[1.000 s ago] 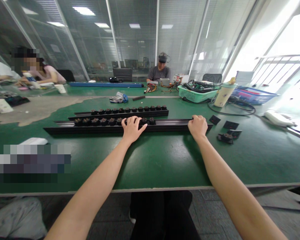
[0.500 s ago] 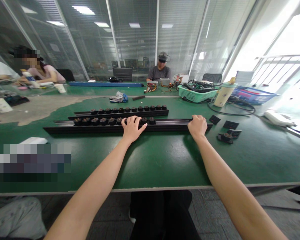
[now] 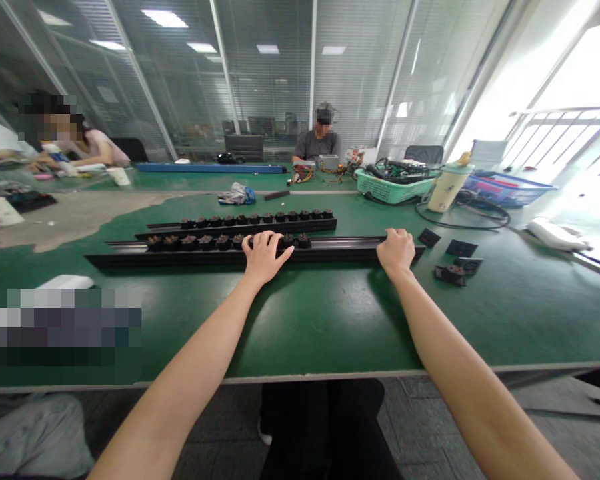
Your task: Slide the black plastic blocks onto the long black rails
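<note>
- Black rail: lies lengthwise on the green workbench, with small black parts along its left stretch, unmoved since the earlier view.
- Left hand: open, palm down, fingers spread over the rail and parts, nothing grasped.
- Right hand: fingers curled over the rail's bare right stretch, same spot; firmness of hold unclear.
- Second rail: just behind, also carrying parts.

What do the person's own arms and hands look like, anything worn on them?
The left arm and right arm are bare, with no sleeves in view. The left hand and right hand wear no gloves. No watch, bracelet, ring, cable or marking shows on either. Dark trousers show lower down.
</note>
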Tool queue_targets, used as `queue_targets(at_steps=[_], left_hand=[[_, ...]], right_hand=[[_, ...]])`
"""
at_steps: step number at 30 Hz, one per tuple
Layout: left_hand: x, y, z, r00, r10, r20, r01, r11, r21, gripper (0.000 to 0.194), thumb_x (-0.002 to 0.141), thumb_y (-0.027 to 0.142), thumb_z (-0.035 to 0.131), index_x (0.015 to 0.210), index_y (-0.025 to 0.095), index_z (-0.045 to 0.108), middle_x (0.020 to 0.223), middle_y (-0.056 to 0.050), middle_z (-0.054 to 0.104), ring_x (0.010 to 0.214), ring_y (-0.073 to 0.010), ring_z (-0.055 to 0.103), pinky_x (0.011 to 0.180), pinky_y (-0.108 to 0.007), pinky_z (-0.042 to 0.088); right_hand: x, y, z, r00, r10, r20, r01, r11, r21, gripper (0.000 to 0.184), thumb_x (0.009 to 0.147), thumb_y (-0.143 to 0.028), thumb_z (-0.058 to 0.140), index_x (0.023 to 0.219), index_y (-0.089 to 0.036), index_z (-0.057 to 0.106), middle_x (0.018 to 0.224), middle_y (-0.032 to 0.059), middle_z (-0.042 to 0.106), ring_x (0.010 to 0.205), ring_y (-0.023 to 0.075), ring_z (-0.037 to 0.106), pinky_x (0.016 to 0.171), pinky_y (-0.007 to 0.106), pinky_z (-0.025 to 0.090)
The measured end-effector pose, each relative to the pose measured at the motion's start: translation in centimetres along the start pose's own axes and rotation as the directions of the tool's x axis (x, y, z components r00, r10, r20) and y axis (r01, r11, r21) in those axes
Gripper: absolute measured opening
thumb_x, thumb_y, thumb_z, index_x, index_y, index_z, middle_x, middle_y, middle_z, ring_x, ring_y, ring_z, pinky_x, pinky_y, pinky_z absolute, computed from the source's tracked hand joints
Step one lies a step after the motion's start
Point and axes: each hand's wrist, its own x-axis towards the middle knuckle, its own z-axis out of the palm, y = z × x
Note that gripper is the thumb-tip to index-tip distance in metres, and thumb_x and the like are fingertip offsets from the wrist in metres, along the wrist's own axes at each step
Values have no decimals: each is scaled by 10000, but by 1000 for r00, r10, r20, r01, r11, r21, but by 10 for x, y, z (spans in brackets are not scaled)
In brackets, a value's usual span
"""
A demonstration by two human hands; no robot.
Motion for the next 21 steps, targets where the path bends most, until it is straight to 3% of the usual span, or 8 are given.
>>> queue_targets(at_steps=[21], left_hand=[[0,0,0,1000,4,-9,-3,1000,3,429,1019,546,492,1310,277,656,1382,-119,626,1354,-324,487,1230,-583,193]], right_hand=[[1,2,2,1000,-7,-5,7,1000,8,480,920,-76,436,1324,-68,695,1266,229,648,1161,319,544,967,382,417]])
